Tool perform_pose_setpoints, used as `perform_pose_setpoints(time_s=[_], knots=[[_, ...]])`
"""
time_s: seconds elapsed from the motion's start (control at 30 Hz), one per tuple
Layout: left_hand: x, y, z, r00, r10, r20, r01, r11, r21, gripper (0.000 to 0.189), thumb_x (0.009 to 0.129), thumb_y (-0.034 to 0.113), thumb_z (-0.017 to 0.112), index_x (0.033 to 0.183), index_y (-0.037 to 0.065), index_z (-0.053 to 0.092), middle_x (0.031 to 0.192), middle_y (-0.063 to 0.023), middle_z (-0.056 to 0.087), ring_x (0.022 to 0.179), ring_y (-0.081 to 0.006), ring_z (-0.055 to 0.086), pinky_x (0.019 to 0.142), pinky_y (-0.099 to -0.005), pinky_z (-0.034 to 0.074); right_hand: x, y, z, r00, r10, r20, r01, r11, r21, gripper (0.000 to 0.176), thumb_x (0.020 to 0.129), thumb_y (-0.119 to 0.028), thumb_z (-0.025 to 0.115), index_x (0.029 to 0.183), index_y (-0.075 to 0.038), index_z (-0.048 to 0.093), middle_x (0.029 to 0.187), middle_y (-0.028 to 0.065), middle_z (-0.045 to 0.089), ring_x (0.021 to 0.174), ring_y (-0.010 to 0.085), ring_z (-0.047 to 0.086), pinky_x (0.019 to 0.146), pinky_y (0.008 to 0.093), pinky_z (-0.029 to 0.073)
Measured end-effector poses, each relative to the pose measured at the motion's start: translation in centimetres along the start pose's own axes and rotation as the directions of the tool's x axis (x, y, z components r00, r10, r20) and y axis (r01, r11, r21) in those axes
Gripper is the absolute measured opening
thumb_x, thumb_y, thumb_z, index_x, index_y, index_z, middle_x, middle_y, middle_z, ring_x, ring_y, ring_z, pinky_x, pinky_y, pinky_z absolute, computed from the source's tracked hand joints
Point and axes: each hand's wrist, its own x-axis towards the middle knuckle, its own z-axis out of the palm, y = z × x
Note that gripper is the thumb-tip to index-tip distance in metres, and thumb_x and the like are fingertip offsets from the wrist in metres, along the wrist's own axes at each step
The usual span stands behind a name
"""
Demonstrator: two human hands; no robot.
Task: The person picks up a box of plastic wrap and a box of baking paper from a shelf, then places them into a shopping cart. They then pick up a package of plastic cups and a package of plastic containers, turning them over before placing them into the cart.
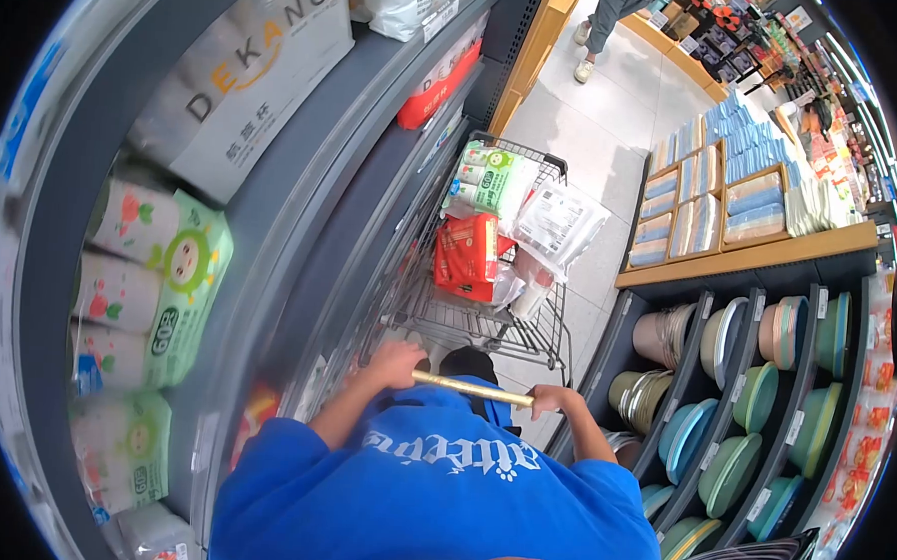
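Observation:
My left hand (397, 364) is wrapped round the left end of the yellow handle bar (472, 386) of a wire shopping cart (464, 316). At the bar's right end, my right hand (555, 400) is closed on it too. Inside the cart lie a green and white pack (501, 182), a red pack (466, 258) and a white plastic bag (559, 225) with printed labels. Below the red pack are other clear-wrapped goods, hard to make out.
Close on the left, a shelf (319, 144) carries a grey-white bag (247, 81) and several green and white packs (182, 298). To the right, racks hold stacked plastic basins (754, 398), with folded towels (757, 198) above. Farther up the tiled aisle (601, 117), a person's legs (601, 31) show.

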Motion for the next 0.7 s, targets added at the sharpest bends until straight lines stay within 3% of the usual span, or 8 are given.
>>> perform_pose_setpoints(time_s=[0.17, 0.27, 0.33, 0.4, 0.43, 0.5, 0.57, 0.7], knots=[[-0.1, 0.5, -0.4, 0.999, -0.05, 0.019, 0.05, 0.997, -0.052, 0.044, 0.069, 0.019, 0.069, 0.112, 0.008, 0.068, 0.109, -0.0101, 0.066, 0.108, -0.029, 0.061, 0.092, -0.0419, 0.05, 0.7, -1.5, -1.2, 0.959, 0.098, 0.266, -0.04, 0.976, -0.216, 0.068, 0.065, -0.021, 0.081, 0.129, -0.009, 0.064, 0.102, 0.0123, 0.072, 0.1, 0.0241, 0.064, 0.088, 0.0346, 0.049], [0.4, 1.3, -1.8, 0.996, -0.081, 0.047, 0.082, 0.996, -0.018, 0.044, 0.068, 0.016, 0.068, 0.112, 0.008, 0.068, 0.107, -0.0101, 0.066, 0.107, -0.0294, 0.061, 0.092, -0.0418, 0.05, -4.9, -7.7, -4.4, 0.997, 0.019, 0.08, 0.021, 0.878, -0.478, 0.072, 0.067, -0.027, 0.083, 0.132, -0.007, 0.06, 0.113, 0.0163, 0.069, 0.107, 0.0276, 0.064, 0.092, 0.0361, 0.051], [0.8, 1.5, -0.2, 0.994, -0.099, 0.042, 0.099, 0.995, 0.0, 0.045, 0.067, 0.014, 0.067, 0.112, 0.009, 0.068, 0.106, -0.0099, 0.066, 0.104, -0.0297, 0.061, 0.089, -0.042, 0.05, -2.4, -5.3, -6.6, 0.911, -0.405, 0.078, 0.411, 0.907, -0.097, 0.061, 0.077, -0.035, 0.076, 0.129, -0.004, 0.062, 0.122, 0.0171, 0.067, 0.111, 0.0337, 0.064, 0.098, 0.0413, 0.05], [1.1, 1.6, 0.8, 0.991, -0.121, 0.062, 0.122, 0.992, -0.013, 0.045, 0.066, 0.014, 0.066, 0.111, 0.009, 0.069, 0.105, -0.01, 0.066, 0.104, -0.0298, 0.061, 0.088, -0.0424, 0.05, -2.9, -4.6, -11.6, 0.841, -0.487, -0.235, 0.536, 0.809, 0.242, 0.049, 0.09, -0.032, 0.068, 0.124, 0.002, 0.063, 0.12, 0.014, 0.068, 0.109, 0.0249, 0.064, 0.098, 0.0367, 0.048], [1.2, 1.8, 0.9, 0.988, -0.131, 0.079, 0.132, 0.991, -0.014, 0.045, 0.066, 0.014, 0.066, 0.11, 0.009, 0.069, 0.105, -0.01, 0.066, 0.103, -0.0298, 0.062, 0.087, -0.0426, 0.05, -5.1, -6.1, -14.4, 0.847, -0.324, -0.421, 0.52, 0.669, 0.531, 0.043, 0.091, -0.029, 0.068, 0.122, 0.0, 0.064, 0.118, 0.0111, 0.068, 0.108, 0.0198, 0.062, 0.097, 0.0342, 0.047], [1.8, 2.2, 0.3, 0.983, -0.154, 0.095, 0.155, 0.988, -0.005, 0.044, 0.066, 0.015, 0.067, 0.109, 0.009, 0.07, 0.103, -0.0101, 0.067, 0.103, -0.0296, 0.062, 0.086, -0.043, 0.05, -1.5, -2.3, -19.4, 0.575, -0.052, -0.816, 0.677, 0.59, 0.439, 0.054, 0.086, -0.028, 0.075, 0.129, 0.001, 0.058, 0.117, 0.0131, 0.066, 0.106, 0.0227, 0.061, 0.096, 0.0365, 0.047], [2.0, 2.6, 1.0, 0.981, -0.159, 0.113, 0.164, 0.986, -0.036, 0.043, 0.066, 0.016, 0.067, 0.109, 0.01, 0.071, 0.103, -0.01, 0.067, 0.103, -0.0296, 0.062, 0.086, -0.0436, 0.05, 5.4, 2.9, -23.5, 0.07, 0.29, -0.955, 0.476, 0.832, 0.287, 0.071, 0.08, -0.03, 0.081, 0.133, 0.007, 0.05, 0.127, 0.0217, 0.059, 0.113, 0.0303, 0.059, 0.1, 0.0407, 0.045], [2.5, 3.1, 0.8, 0.963, -0.205, 0.177, 0.204, 0.979, 0.024, 0.044, 0.066, 0.017, 0.067, 0.109, 0.012, 0.071, 0.102, -0.0096, 0.067, 0.103, -0.0293, 0.062, 0.086, -0.0438, 0.05, 12.7, 7.6, -31.2, 0.009, 0.457, -0.889, 0.664, 0.663, 0.347, 0.093, 0.072, -0.033, 0.087, 0.136, 0.014, 0.038, 0.129, 0.0315, 0.054, 0.118, 0.04, 0.056, 0.103, 0.0436, 0.043]])
